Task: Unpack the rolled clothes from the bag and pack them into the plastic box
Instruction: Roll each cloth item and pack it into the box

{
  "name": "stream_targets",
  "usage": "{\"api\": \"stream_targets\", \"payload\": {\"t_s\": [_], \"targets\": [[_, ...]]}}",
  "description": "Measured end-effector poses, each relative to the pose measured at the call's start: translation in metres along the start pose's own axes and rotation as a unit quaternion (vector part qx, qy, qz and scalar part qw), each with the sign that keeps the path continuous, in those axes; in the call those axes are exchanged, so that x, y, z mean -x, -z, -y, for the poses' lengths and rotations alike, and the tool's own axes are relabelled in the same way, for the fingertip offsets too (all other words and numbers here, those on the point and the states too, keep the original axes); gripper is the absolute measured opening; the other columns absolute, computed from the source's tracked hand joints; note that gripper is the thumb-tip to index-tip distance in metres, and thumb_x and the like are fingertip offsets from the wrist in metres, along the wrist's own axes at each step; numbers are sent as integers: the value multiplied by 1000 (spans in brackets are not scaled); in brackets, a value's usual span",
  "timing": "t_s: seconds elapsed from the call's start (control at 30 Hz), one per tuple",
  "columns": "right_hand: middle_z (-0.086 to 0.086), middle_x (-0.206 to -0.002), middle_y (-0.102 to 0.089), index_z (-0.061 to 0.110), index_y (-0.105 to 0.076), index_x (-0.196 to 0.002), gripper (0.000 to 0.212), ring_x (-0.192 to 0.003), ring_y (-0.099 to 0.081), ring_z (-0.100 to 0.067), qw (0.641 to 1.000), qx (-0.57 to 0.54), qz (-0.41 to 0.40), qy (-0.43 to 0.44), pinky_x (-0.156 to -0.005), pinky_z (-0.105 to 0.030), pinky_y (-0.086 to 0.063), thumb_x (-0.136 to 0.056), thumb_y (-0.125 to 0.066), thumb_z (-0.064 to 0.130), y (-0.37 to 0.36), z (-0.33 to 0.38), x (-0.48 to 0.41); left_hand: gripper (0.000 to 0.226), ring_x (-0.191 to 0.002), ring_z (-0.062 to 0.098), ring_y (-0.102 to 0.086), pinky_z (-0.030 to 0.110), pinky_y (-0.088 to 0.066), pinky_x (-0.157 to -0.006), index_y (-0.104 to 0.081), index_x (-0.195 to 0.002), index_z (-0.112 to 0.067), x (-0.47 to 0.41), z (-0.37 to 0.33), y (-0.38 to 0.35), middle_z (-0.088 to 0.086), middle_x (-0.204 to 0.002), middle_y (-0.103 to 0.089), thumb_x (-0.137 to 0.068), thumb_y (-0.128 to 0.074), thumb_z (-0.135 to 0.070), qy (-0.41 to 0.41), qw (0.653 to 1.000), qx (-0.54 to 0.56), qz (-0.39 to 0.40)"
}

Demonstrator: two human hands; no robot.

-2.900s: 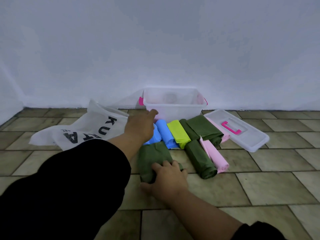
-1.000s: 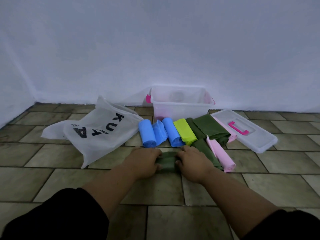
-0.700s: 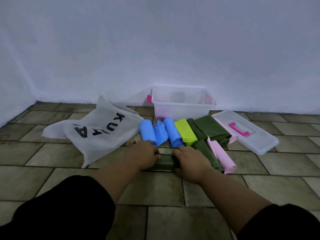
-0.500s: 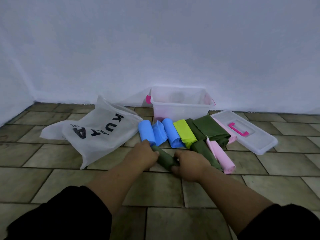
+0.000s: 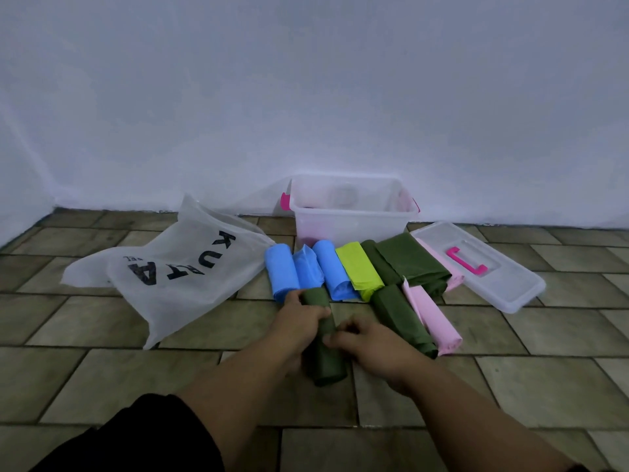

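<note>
the green roll points toward 12 o'clock, low at the floor; touching it or just lifted, i cannot tell. the left hand curls round its far half and the right hand pinches its right side, hands close together. other rolls lie at 12 o'clock, the box behind them, bag at 10, lid at 2.

Black sleeves (pushed up high) leave both forearms bare.

Left hand and right hand gripping dark green roll, tiled floor
</note>
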State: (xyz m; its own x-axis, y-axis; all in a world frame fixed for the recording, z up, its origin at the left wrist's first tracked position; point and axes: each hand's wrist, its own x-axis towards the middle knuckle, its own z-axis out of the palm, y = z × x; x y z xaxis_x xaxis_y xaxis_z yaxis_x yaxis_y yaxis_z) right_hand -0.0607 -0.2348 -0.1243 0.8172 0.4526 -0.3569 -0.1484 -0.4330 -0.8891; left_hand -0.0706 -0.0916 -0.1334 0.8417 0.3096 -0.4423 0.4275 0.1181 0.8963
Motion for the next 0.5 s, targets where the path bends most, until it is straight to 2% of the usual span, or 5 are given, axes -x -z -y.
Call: {"api": "stream_targets", "payload": {"t_s": [0.07, 0.17, 0.23, 0.37, 0.5], "targets": [[-4, -90, -72, 13, -62, -100, 19, -79, -68, -15, 988, -150, 24, -15, -70, -30, -54, -83, -68, 18, 3, 7, -5, 44, -94, 28, -60, 48, -55, -82, -43, -118, -27, -2, -8, -3, 7, -105, -56, -80, -64, -19, -22, 1000, 11, -4], [-13, -92, -72, 8, -59, -100, 17, -83, -67, -28, 967, -250, 46, -15, -86, -48, -53, -85, -61, 1, 14, 24, -18, 46, -89, 19, -58, 38, -54, -78, -41, -114, -31, -10, -30, -8, -2, -99, -55, -77, -67, -21, -106, 993, -35, -33], [-14, -88, -72, 10, -57, -98, 18, -77, -67, -27, 968, -248, 47, -7, -79, -44, -55, -85, -63, 0, 31, 39, -28, 51, -91, 16, -56, 30, -48, -77, -42, -120, -30, -20, -52, -9, -4, -104, -54, -77, -69, -26, -177, 978, -99, -51], [-6, -71, -69, 14, -58, -90, 11, -58, -64, -20, 977, -211, 38, 8, -53, -29, -55, -85, -63, 6, 73, 78, -55, 63, -113, 19, -50, 31, -41, -96, -36, -140, -21, -54, -106, -2, 4, -132, -47, -86, -61, -40, -302, 926, -205, -99], [-8, -63, -69, 9, -56, -86, 5, -51, -67, -19, 975, -214, -40, 40, -41, -26, -52, -91, -56, 7, 113, 122, -97, 77, -134, 29, -33, 44, -32, -109, -23, -147, -10, -99, -147, 5, 13, -149, -29, -87, -55, -46, -268, 878, -368, -147]]}}
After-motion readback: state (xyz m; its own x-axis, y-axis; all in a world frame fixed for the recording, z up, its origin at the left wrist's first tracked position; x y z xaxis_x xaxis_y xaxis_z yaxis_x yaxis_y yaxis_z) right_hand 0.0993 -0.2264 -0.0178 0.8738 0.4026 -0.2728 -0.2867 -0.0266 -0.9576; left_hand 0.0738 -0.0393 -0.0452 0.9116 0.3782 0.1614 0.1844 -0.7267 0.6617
